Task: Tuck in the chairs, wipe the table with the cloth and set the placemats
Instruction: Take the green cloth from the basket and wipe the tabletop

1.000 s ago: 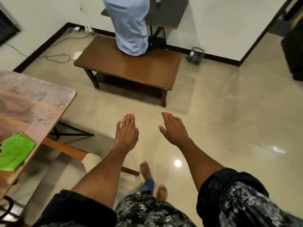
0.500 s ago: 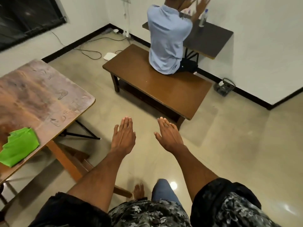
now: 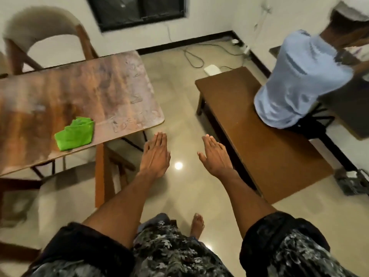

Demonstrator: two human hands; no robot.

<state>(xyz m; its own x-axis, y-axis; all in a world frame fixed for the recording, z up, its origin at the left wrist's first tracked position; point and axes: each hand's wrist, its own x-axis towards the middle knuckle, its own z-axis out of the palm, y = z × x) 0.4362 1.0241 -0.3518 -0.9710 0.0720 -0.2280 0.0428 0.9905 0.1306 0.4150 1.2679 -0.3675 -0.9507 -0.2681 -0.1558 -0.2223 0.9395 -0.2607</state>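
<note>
Swung left since half a second ago: the table (image 3: 83, 92) now fills the left of the frame, its far chair (image 3: 40, 29) newly in sight at upper left.

Your left hand (image 3: 154, 154) and right hand (image 3: 214, 156) hover flat, fingers straight, holding nothing. Your green cloth (image 3: 74, 133) lies crumpled near the table's near edge, centre left: probably light and limp, so pinch it by a bunched fold. No placemats show.

Worn wooden tabletop (image 3: 83, 90) at left; crumpled green cloth (image 3: 74, 133) lies on it near front edge. Right of tabletop, across tiled floor (image 3: 179, 108), low brown bench (image 3: 269, 148) carries seated person (image 3: 299, 80).
</note>
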